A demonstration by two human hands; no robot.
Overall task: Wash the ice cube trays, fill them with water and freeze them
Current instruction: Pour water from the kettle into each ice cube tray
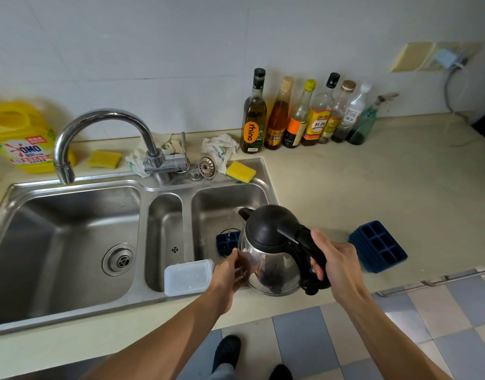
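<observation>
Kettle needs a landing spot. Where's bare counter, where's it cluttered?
Bare: the counter right of the sink, between the bottle row and the stacked blue trays; also the big left basin. Crowded: the ledge behind the sink, with cloths, strainer and sponge; the right basin holds a tray under the kettle.

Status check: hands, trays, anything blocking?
Right hand grips kettle, left hand steadies it. Pouring into tray in sink; spare trays on counter. Kettle hides most of tray.
</observation>
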